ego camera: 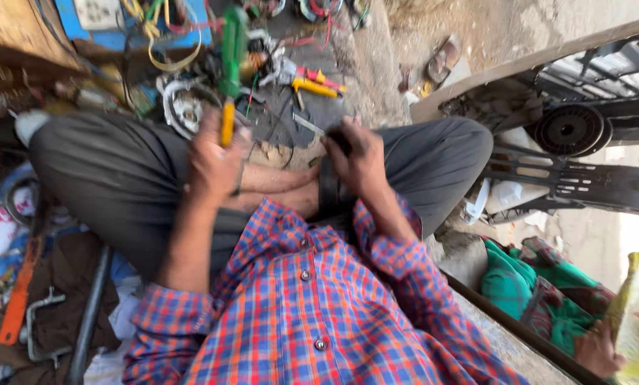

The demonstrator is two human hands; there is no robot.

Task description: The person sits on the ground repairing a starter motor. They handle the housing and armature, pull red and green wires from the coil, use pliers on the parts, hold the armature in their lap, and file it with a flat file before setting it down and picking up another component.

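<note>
I sit cross-legged in grey trousers and a red and blue checked shirt. My left hand point(212, 160) is closed around a screwdriver point(231, 68) with a green and yellow handle, which points away from me above my knee. My right hand point(359, 157) grips a dark, rounded black part point(328, 189) that rests against my bare feet between my legs. Motion blur hides the detail of that part.
Pliers with yellow and red handles point(312, 82), wires and a round metal motor part point(184, 107) lie on the ground ahead. A black fan frame point(576, 142) stands at the right. Another person's hand point(597, 349) holds a yellow sheet at the lower right. An orange tool point(20, 292) lies left.
</note>
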